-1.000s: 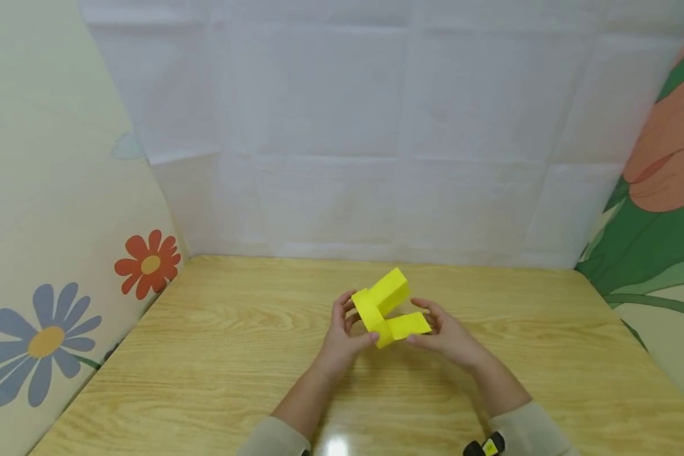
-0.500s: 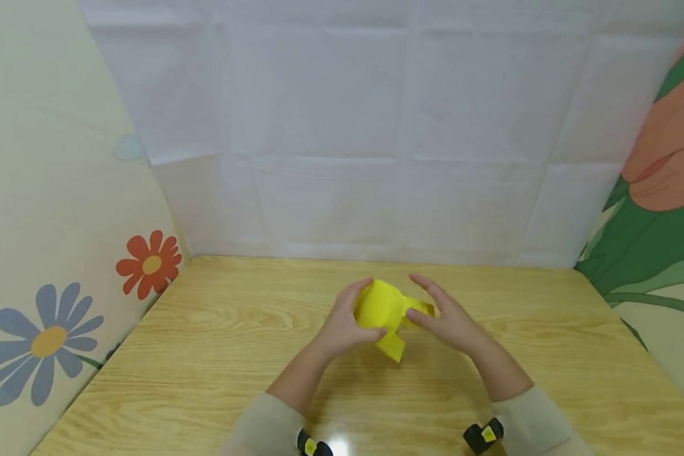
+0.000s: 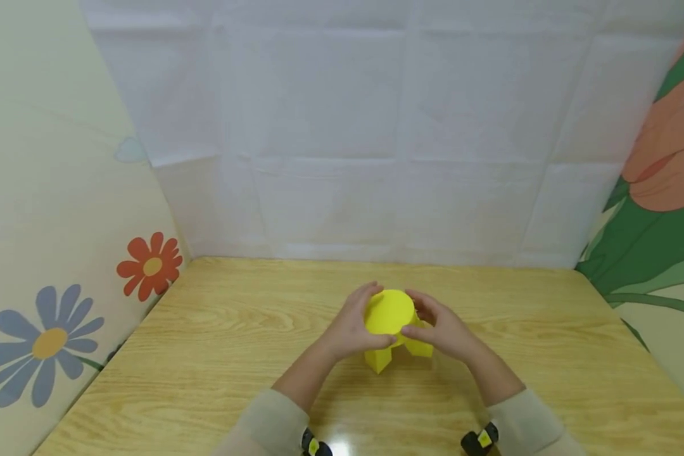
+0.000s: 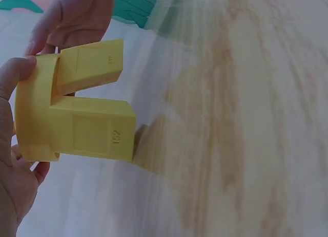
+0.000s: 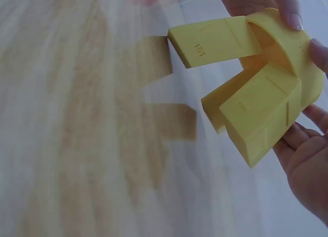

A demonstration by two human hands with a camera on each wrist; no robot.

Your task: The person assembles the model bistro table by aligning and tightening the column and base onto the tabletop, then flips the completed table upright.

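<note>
A small yellow stool (image 3: 389, 313) with a round flat top and blocky legs is held upright over the table, level with both hands. My left hand (image 3: 353, 323) grips the top's rim from the left, thumb at the near side. From the right, my right hand (image 3: 444, 329) grips the same rim with curled fingers and thumb. In the left wrist view, one leg (image 4: 97, 128) carries the raised number 152. The right wrist view shows another leg (image 5: 215, 41) marked 151, and the legs' ends sit above their shadows.
The wood-grain table (image 3: 216, 354) spreads out around the hands. A white creased sheet (image 3: 342, 139) hangs at the back. Walls with painted flowers (image 3: 48, 342) stand on either side.
The stool has been turned over from its side, legs pointing right, to legs down with the round top facing up. My right hand has moved from the legs' ends to the rim.
</note>
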